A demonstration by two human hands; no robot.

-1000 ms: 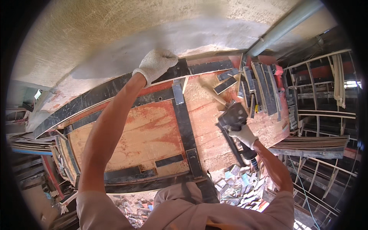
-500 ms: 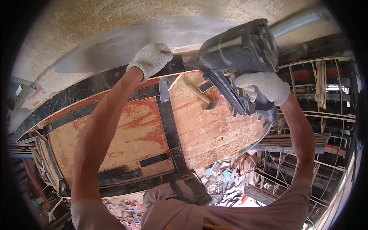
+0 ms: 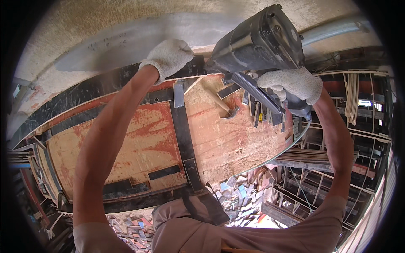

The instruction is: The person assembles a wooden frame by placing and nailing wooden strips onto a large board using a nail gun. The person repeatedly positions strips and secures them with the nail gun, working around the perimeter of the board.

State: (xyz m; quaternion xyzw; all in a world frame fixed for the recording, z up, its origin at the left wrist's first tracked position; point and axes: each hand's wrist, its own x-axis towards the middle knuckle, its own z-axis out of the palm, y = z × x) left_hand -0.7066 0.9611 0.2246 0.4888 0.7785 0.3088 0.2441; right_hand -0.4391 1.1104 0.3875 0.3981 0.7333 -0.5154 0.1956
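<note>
My right hand, in a pale knit work glove, is wrapped round the handle of a black air nail gun. The nail gun's nose points left, against the end of a black-faced wooden strip along the upper edge of a wooden panel. My left hand, gloved alike, is closed on this strip just left of the nose; its fingertips are partly hidden. Below the nail gun, a claw hammer lies on the panel, among short black offcuts.
A grey pipe runs along the wall at upper right. The green air hose trails from the nail gun across the panel's lower right. Wood scraps are heaped below. Stacked timber and framing stand at right.
The nail gun has shifted slightly up and left, with its nose nearer my left hand. My left hand keeps its hold on the strip. The whole view has shifted a little.
</note>
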